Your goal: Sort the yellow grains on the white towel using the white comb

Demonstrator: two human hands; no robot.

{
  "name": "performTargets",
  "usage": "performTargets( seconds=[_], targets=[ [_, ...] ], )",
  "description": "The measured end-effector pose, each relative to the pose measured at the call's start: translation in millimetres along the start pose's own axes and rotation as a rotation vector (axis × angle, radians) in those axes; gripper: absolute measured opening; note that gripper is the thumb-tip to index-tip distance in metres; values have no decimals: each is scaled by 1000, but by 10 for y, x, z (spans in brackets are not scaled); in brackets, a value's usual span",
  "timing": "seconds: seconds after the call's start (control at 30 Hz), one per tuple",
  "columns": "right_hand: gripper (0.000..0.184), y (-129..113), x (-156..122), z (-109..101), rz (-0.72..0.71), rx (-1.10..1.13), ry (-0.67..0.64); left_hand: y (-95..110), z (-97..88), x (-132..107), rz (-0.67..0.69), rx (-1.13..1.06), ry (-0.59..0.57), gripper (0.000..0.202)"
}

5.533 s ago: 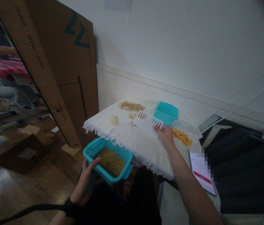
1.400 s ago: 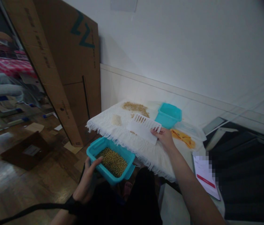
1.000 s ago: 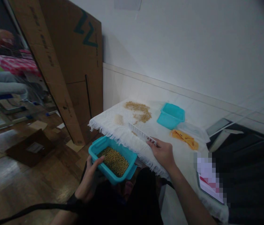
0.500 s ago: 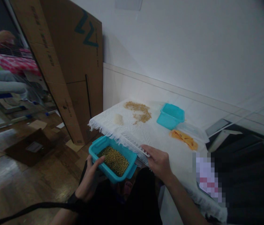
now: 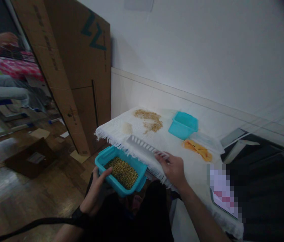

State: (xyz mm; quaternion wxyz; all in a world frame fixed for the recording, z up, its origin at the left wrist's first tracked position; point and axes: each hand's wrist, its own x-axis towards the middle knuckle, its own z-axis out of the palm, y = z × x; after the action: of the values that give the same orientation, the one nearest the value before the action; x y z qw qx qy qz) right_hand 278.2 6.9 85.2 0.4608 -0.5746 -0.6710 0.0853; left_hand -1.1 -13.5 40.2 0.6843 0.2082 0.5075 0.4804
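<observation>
My left hand (image 5: 97, 188) grips the near left wall of a turquoise tub (image 5: 129, 191), its thumb over the rim. Greenish and yellowish beans (image 5: 124, 171) lie inside the tub, which is held just below the table's fringed edge. In my right hand (image 5: 173, 168) is a long white strip with slots (image 5: 144, 148), angled over the cloth's edge; its exact kind is unclear. Behind the strip, pale beans (image 5: 154, 124) are scattered on the white tablecloth (image 5: 167, 141), beside a small whitish grain heap (image 5: 127, 128).
A second turquoise tub (image 5: 183, 124) stands at the back right, near a clear plastic lid (image 5: 211, 143) and an orange cloth-like item (image 5: 198, 150). A tall cardboard box (image 5: 86, 67) borders the table's left. Another person's hand (image 5: 8, 42) shows far left.
My right hand has lifted slightly and shifted right, and the slotted strip has turned to show more of its flat face above the cloth. The held tub has barely moved.
</observation>
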Motion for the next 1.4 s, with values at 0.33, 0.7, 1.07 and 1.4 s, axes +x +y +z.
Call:
performTargets(
  seconds=[0.33, 0.7, 1.07, 1.4],
  targets=[
    [49, 795, 1109, -37, 138, -145, 258, 63, 51, 49, -47, 24, 141, 64],
    [40, 845, 1006, 17, 140, -208, 191, -30, -37, 169, -49, 54, 139, 73],
    [42, 830, 981, 9, 132, -96, 164, -82, -58, 247, -34, 85, 189, 75],
    [42, 905, 987, 30, 136, -123, 150, 111, 81, -140, 1, 22, 8, 54]
  ],
)
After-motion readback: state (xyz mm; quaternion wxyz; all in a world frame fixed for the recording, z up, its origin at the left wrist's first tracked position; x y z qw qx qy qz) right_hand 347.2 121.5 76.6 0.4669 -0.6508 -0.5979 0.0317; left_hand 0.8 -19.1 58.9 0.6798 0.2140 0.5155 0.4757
